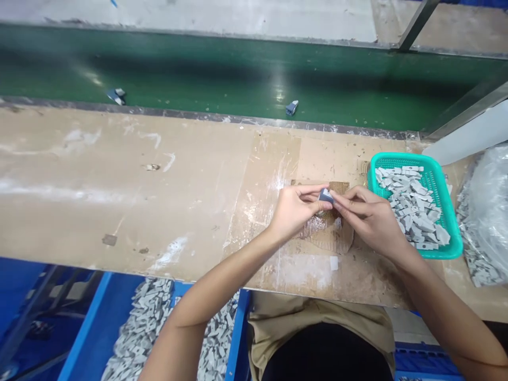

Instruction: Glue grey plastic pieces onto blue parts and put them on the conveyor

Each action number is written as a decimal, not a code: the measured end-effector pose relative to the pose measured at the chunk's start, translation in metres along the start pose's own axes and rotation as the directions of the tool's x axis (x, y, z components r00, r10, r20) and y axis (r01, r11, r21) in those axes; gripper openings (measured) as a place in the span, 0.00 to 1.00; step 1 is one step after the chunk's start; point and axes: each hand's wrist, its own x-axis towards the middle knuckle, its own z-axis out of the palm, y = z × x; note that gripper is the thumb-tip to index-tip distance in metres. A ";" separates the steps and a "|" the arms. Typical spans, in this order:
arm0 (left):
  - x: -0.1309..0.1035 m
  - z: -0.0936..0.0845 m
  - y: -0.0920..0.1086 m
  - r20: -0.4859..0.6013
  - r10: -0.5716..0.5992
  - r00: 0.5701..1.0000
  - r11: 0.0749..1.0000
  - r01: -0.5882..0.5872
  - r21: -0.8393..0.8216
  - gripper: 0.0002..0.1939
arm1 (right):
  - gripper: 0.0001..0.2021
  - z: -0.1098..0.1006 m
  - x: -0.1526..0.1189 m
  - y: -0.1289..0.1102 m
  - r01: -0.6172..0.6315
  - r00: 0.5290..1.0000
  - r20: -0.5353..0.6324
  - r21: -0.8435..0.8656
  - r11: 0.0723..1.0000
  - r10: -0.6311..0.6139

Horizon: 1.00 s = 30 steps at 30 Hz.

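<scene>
A small dark blue plastic part [326, 197] with a light grey piece on its top is between my hands, above the bench. My left hand [296, 207] pinches it from the left with thumb and fingers. From the right, the closed fingertips of my right hand [367, 214] press against its light grey end. Whether the two pieces are joined is too small to tell. Beside my right hand stands a green plastic basket [452, 211] heaped with light grey plastic pieces [416, 206]. Under both hands lies a worn cardboard patch [341, 241].
Beyond the bench [119, 180] runs a green conveyor belt [198, 79], carrying two dark blue and grey parts [292, 108]. A clear plastic bag [486, 211] with grey pieces sits far right. Below the bench's front edge, a blue bin [91, 323] holds many grey pieces.
</scene>
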 end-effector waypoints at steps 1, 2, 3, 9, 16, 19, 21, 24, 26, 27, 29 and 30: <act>0.000 -0.001 0.002 0.024 -0.013 1.000 1.000 0.013 -0.011 0.22 | 0.15 -0.003 0.001 -0.001 -0.026 1.000 -0.004 -0.006 1.000 0.026; 0.000 -0.002 0.004 0.054 -0.026 0.998 0.999 0.028 -0.045 0.23 | 0.15 -0.006 0.001 -0.002 -0.041 0.999 -0.025 -0.013 0.999 0.041; 0.000 -0.003 0.006 0.087 -0.037 0.996 0.994 0.046 -0.098 0.25 | 0.16 -0.012 0.001 -0.003 -0.043 0.997 -0.064 -0.024 0.999 0.041; 0.006 -0.010 0.010 0.104 -0.104 0.989 0.903 0.137 -0.407 0.14 | 0.16 -0.055 0.000 0.014 -0.148 0.928 -0.370 -0.238 0.960 0.052; 0.013 -0.017 0.006 0.013 -0.133 0.991 0.938 0.131 -0.320 0.20 | 0.14 -0.060 -0.017 0.070 0.025 0.966 -0.206 -0.528 0.849 -0.157; 0.023 -0.034 0.014 -0.111 -0.014 0.994 0.989 -0.003 -0.151 0.21 | 0.17 -0.054 -0.029 0.088 0.099 0.965 -0.149 -0.553 0.827 -0.216; 0.040 -0.053 0.024 -0.209 0.098 0.973 0.992 -0.114 -0.063 0.23 | 0.16 -0.052 -0.040 0.097 0.151 0.966 -0.100 -0.535 0.831 -0.239; 0.083 -0.092 0.043 -0.389 0.302 0.870 0.953 -0.281 0.112 0.32 | 0.14 -0.052 -0.057 0.104 0.157 0.980 -0.022 -0.513 0.844 -0.196; 0.118 -0.118 0.055 -0.526 0.434 0.731 0.891 -0.264 0.369 0.32 | 0.14 -0.052 -0.068 0.104 0.084 0.996 0.055 -0.515 0.853 -0.065; 0.136 -0.130 0.061 -0.578 0.478 0.662 0.841 -0.154 0.518 0.28 | 0.14 -0.051 -0.071 0.102 0.039 0.996 0.093 -0.514 0.857 0.011; 0.167 -0.148 0.070 -0.609 0.491 0.623 0.792 -0.029 0.609 0.23 | 0.14 -0.051 -0.072 0.095 -0.047 0.979 0.150 -0.505 0.862 0.141; 0.180 -0.153 0.074 -0.617 0.478 0.624 0.778 0.024 0.627 0.22 | 0.14 -0.051 -0.070 0.092 -0.082 0.965 0.178 -0.492 0.867 0.192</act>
